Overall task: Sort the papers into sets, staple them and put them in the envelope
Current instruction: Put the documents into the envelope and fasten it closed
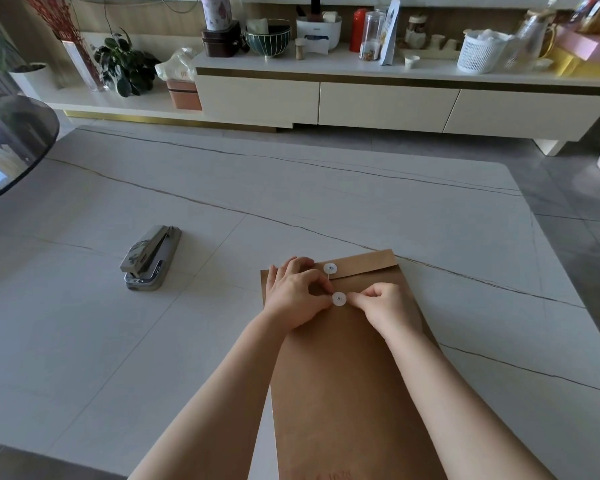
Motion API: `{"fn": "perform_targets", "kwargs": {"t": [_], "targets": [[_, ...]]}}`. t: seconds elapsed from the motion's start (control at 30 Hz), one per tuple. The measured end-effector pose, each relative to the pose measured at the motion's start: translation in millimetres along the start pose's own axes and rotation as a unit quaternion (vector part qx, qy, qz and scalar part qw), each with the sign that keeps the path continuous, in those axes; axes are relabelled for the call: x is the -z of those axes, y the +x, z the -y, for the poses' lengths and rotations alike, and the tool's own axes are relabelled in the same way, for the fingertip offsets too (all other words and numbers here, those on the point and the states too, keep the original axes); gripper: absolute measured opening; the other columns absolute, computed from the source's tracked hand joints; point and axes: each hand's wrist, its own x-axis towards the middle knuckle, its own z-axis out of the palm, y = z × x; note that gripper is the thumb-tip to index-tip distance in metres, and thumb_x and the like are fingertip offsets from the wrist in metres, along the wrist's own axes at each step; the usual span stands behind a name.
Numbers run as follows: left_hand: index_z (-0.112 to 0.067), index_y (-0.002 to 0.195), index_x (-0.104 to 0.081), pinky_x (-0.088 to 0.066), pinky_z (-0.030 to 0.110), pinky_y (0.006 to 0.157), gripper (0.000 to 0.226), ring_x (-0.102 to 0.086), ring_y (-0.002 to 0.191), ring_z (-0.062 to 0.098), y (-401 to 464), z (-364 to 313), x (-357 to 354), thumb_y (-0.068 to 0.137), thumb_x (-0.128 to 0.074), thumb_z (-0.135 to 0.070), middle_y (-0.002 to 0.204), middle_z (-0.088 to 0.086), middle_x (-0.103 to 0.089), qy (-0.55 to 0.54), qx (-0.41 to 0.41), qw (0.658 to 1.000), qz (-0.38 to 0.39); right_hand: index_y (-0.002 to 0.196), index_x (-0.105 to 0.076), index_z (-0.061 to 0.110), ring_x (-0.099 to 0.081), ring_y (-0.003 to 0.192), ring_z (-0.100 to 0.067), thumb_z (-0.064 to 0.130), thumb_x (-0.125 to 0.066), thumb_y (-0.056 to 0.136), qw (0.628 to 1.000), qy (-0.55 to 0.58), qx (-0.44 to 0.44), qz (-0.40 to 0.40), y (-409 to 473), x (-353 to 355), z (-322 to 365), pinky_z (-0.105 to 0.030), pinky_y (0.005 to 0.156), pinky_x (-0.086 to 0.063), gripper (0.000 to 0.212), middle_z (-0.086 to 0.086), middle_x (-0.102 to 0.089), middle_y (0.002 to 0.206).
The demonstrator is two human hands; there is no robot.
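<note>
On the table (pixel 326 188), closed envelope (pixel 354 375), left hand (pixel 297 296) and right hand (pixel 385 306) pinching its lower button (pixel 339 299)

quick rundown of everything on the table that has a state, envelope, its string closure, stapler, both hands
envelope: lying flat on the table, flap folded down
upper button: on the flap, thin string running from it towards the lower one
lower button: on the body, fingertips at both its sides
stapler: closed, lying untouched left of the envelope
left hand: fingers curled, pinching at the lower button
right hand: fingers curled, pinching at the lower button
</note>
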Motion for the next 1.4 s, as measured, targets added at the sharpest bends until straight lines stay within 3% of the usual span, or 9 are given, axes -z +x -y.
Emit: {"fn": "perform_targets", "kwargs": {"t": [0.23, 0.67, 0.97, 1.4], "targets": [[-0.039, 0.091, -0.065, 0.008, 0.038, 0.116, 0.010, -0.018, 0.139, 0.012, 1, 0, 0, 0.081, -0.066, -0.037, 0.141, -0.012, -0.035, 0.002, -0.001, 1.000, 0.001, 0.083, -0.056, 0.025, -0.059, 0.085, -0.020, 0.041, -0.062, 0.084, 0.995, -0.091, 0.024, -0.016, -4, -8, -2, -0.025, 0.063, -0.039, 0.016, 0.003, -0.063, 0.096], [-0.041, 0.089, -0.062, 0.006, 0.038, 0.118, 0.014, -0.020, 0.137, 0.011, 2, -1, -2, 0.078, -0.068, -0.033, 0.137, -0.013, -0.037, -0.012, 0.011, 1.000, -0.008, 0.080, -0.057, 0.024, -0.055, 0.073, -0.014, 0.039, -0.065, 0.083, 0.997, -0.070, 0.022, 0.038, -6, -1, 1, -0.024, 0.054, -0.036, 0.017, 0.010, -0.057, 0.072], [-0.043, 0.096, -0.059, -0.003, 0.043, 0.117, 0.027, -0.021, 0.136, 0.015, 8, -6, 0, 0.076, -0.066, -0.027, 0.137, -0.011, -0.036, -0.002, 0.033, 0.999, 0.019, 0.082, -0.054, 0.025, -0.061, 0.087, -0.020, 0.040, -0.066, 0.082, 0.997, -0.075, 0.003, 0.028, 0, -2, 1, -0.027, 0.066, -0.042, 0.020, 0.008, -0.057, 0.077], [-0.043, 0.098, -0.057, -0.007, 0.042, 0.117, 0.029, -0.025, 0.132, 0.016, 7, -1, 1, 0.075, -0.070, -0.032, 0.137, -0.010, -0.035, -0.005, 0.025, 0.999, 0.022, 0.083, -0.054, 0.023, -0.059, 0.086, -0.020, 0.041, -0.065, 0.084, 0.997, -0.069, 0.023, -0.014, 0, -6, -5, -0.027, 0.060, -0.037, 0.022, 0.005, -0.060, 0.088]]}}
